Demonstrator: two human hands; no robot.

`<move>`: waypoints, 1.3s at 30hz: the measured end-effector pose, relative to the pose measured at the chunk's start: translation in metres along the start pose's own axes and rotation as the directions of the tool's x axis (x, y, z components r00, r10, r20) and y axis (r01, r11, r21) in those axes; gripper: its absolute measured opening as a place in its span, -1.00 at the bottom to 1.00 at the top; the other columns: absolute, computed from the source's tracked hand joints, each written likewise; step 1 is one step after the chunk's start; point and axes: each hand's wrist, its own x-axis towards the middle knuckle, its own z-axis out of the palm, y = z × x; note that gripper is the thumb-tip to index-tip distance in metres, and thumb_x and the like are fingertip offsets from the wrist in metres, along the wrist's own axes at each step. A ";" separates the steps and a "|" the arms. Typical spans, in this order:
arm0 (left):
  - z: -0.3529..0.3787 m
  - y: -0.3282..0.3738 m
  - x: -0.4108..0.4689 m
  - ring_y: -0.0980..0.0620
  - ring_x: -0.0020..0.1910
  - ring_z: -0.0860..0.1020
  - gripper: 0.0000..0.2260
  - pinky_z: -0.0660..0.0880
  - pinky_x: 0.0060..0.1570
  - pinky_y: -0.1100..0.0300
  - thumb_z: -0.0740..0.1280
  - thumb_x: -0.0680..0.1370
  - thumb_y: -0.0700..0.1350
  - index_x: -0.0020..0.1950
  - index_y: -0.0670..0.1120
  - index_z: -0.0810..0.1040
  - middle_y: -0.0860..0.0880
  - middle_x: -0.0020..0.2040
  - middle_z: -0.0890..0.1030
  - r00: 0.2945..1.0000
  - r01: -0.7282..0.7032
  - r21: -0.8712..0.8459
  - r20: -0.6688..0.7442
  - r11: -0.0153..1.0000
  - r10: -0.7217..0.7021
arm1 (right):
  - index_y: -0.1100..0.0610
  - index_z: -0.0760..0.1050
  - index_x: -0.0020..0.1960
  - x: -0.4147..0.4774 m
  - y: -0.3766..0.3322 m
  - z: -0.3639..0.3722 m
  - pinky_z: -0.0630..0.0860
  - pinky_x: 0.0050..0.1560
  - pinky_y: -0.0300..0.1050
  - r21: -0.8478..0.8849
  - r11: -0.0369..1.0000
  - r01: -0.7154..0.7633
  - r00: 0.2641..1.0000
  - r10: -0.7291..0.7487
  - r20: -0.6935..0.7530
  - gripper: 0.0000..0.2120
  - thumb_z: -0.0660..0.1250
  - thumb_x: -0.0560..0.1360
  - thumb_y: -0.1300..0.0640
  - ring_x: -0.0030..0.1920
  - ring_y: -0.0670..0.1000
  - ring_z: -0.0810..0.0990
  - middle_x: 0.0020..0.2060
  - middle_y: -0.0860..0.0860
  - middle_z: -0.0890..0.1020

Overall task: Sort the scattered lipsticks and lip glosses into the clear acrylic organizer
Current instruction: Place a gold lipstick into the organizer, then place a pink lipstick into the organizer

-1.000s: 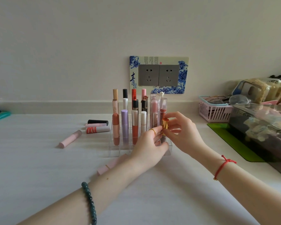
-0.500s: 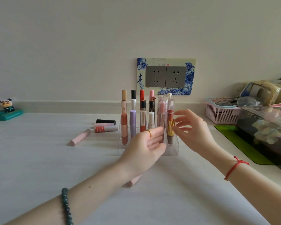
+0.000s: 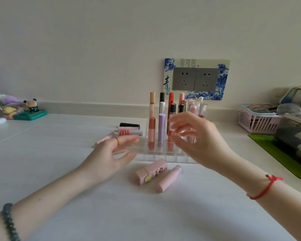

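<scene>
Pink square lipstick [image 3: 151, 171] and pink round tube [image 3: 169, 179] lie just short of the empty, relaxed left hand [image 3: 115, 153] and right hand [image 3: 198, 141]. Both look light, rigid and slick, so pinch mid-barrel.

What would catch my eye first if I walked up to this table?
The clear organizer in the middle of the table, packed with upright lipsticks, draws the eye first, with the left hand and right hand hovering just in front. A square pink lipstick and a round pink tube lie loose nearer the camera, and a blue-and-white socket frame stands out on the wall behind.
</scene>
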 end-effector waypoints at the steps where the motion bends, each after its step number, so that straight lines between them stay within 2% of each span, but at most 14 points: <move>1: 0.000 -0.004 -0.003 0.56 0.11 0.37 -0.66 0.34 0.10 0.56 0.37 0.46 -0.22 0.16 0.09 0.47 0.20 0.16 0.51 1.000 0.009 0.043 0.021 0.999 -0.010 | 0.05 0.46 0.13 0.001 -0.002 0.008 0.51 0.05 -0.36 -0.024 1.000 0.004 0.997 -0.002 0.081 -0.70 0.36 0.42 0.22 -0.08 -0.20 0.55 -0.14 -0.22 0.51; 3: 0.000 -0.010 -0.009 0.61 0.12 0.31 -0.63 0.27 0.11 0.61 0.40 0.44 -0.09 0.21 0.12 0.44 0.34 0.14 0.45 0.996 0.021 0.137 0.088 0.990 -0.034 | 0.03 0.45 0.15 0.002 -0.004 0.023 0.47 0.03 -0.44 -0.079 0.997 0.015 0.976 0.003 0.219 -0.71 0.34 0.44 0.15 -0.09 -0.23 0.52 -0.14 -0.25 0.47; 5: 0.002 -0.013 -0.015 0.52 0.17 0.35 -0.57 0.25 0.13 0.61 0.42 0.37 0.12 0.20 0.24 0.41 0.39 0.13 0.47 0.986 0.040 0.215 0.149 0.976 -0.073 | 0.02 0.43 0.19 0.000 -0.002 0.036 0.42 -0.04 -0.49 -0.156 0.988 0.022 0.950 0.028 0.310 -0.69 0.33 0.46 0.10 -0.07 -0.21 0.48 -0.08 -0.21 0.48; 8: 0.007 -0.011 -0.020 0.50 0.10 0.42 -0.53 0.30 0.07 0.59 0.37 0.22 0.30 0.11 0.29 0.48 0.40 0.05 0.53 0.981 0.036 0.253 0.177 0.967 -0.083 | 0.00 0.43 0.23 -0.003 0.003 0.045 0.41 0.00 -0.38 -0.235 0.972 0.004 0.923 0.087 0.375 -0.68 0.31 0.48 0.06 -0.03 -0.15 0.48 0.04 -0.10 0.54; 10: 0.012 -0.008 -0.020 0.45 0.03 0.48 -0.60 0.37 0.01 0.52 0.34 0.25 0.26 0.07 0.30 0.51 0.39 -0.04 0.57 0.980 -0.017 0.285 0.194 0.958 -0.040 | 0.00 0.45 0.19 -0.003 0.005 0.045 0.45 0.01 -0.33 -0.240 0.971 -0.006 0.912 0.104 0.397 -0.73 0.28 0.50 0.05 -0.01 -0.12 0.52 0.04 -0.07 0.56; 13: 0.017 -0.002 -0.018 0.32 -0.07 0.52 -0.67 0.42 -0.08 0.45 0.35 0.34 0.12 0.06 0.38 0.39 0.38 -0.01 0.53 0.983 -0.088 0.294 0.180 0.952 0.035 | -0.01 0.48 0.14 -0.001 0.007 0.043 0.49 0.03 -0.30 -0.228 0.974 -0.011 0.898 0.110 0.427 -0.78 0.28 0.50 0.08 -0.02 -0.12 0.54 -0.01 -0.09 0.56; 19: 0.019 -0.004 -0.019 0.12 -0.11 0.56 -0.78 0.47 -0.05 0.21 0.36 0.43 0.09 0.06 0.28 0.50 0.17 -0.09 0.64 0.990 -0.061 0.259 0.140 0.964 0.025 | -0.03 0.49 0.11 -0.001 0.010 0.041 0.53 0.07 -0.17 -0.173 0.984 -0.049 0.891 0.121 0.438 -0.80 0.30 0.49 0.05 -0.02 -0.11 0.55 -0.04 -0.09 0.57; 24: 0.015 -0.004 -0.018 0.21 -0.09 0.55 -0.83 0.45 -0.07 0.38 0.37 0.45 0.02 -0.03 0.30 0.56 0.27 -0.08 0.62 0.988 -0.019 0.188 0.151 0.982 -0.010 | -0.01 0.51 0.09 0.001 0.011 0.035 0.55 0.03 -0.31 -0.108 0.993 -0.057 0.911 0.096 0.402 -0.77 0.37 0.44 0.14 -0.04 -0.16 0.57 -0.08 -0.15 0.56; 26: 0.014 -0.005 -0.016 0.22 -0.08 0.56 -0.86 0.46 -0.04 0.39 0.38 0.45 0.00 -0.04 0.22 0.60 0.22 -0.10 0.64 0.991 0.024 0.151 0.126 0.988 -0.043 | 0.03 0.53 0.07 0.004 0.012 0.031 0.53 0.00 -0.40 -0.053 0.996 -0.072 0.931 0.086 0.354 -0.75 0.39 0.42 0.23 -0.05 -0.17 0.60 -0.10 -0.16 0.57; 28: 0.014 -0.006 -0.013 0.25 -0.09 0.56 -0.79 0.46 -0.01 0.38 0.40 0.44 -0.03 0.07 0.09 0.59 0.16 -0.09 0.66 0.993 0.082 0.108 0.077 0.991 -0.091 | 0.04 0.54 0.02 0.007 0.012 0.027 0.54 -0.03 -0.40 0.020 0.995 -0.095 0.954 0.085 0.287 -0.74 0.40 0.39 0.29 -0.08 -0.18 0.61 -0.11 -0.13 0.60; 32: 0.013 0.000 -0.004 0.40 -0.13 0.53 -0.77 0.42 -0.10 0.53 0.39 0.45 -0.20 0.10 -0.05 0.58 0.06 -0.05 0.65 0.983 0.178 -0.136 0.072 0.975 -0.169 | -0.04 0.51 -0.05 0.013 0.010 0.024 0.57 -0.07 -0.34 0.147 0.983 -0.107 0.983 0.082 0.163 -0.72 0.42 0.37 0.29 -0.11 -0.18 0.63 -0.12 -0.09 0.63; 35: 0.016 0.004 0.004 0.54 -0.22 0.48 -0.77 0.36 -0.23 0.63 0.34 0.47 -0.25 0.12 -0.16 0.55 -0.04 0.00 0.63 0.978 0.206 -0.278 0.077 0.938 -0.192 | -0.12 0.47 -0.07 0.016 0.008 0.026 0.58 -0.10 -0.35 0.204 0.970 -0.135 0.984 0.107 0.142 -0.73 0.41 0.38 0.20 -0.14 -0.19 0.64 -0.15 -0.11 0.64; 37: 0.018 0.003 0.011 0.45 -0.18 0.54 -0.75 0.40 -0.20 0.58 0.32 0.48 -0.27 0.15 -0.19 0.54 -0.04 -0.01 0.63 0.978 0.209 -0.346 0.072 0.915 -0.196 | -0.07 0.48 0.00 0.018 0.009 0.029 0.60 -0.13 -0.29 0.249 0.952 -0.179 0.978 0.145 0.148 -0.75 0.42 0.37 0.14 -0.18 -0.17 0.65 -0.17 -0.09 0.65; 39: 0.020 0.002 0.018 0.31 -0.11 0.60 -0.77 0.46 -0.13 0.49 0.33 0.47 -0.27 0.12 -0.13 0.55 0.00 -0.02 0.64 0.981 0.194 -0.381 0.064 0.904 -0.184 | 0.03 0.46 0.12 0.021 0.010 0.031 0.63 -0.17 -0.18 0.312 0.924 -0.223 0.973 0.190 0.134 -0.65 0.42 0.36 0.13 -0.20 -0.10 0.67 -0.15 -0.03 0.66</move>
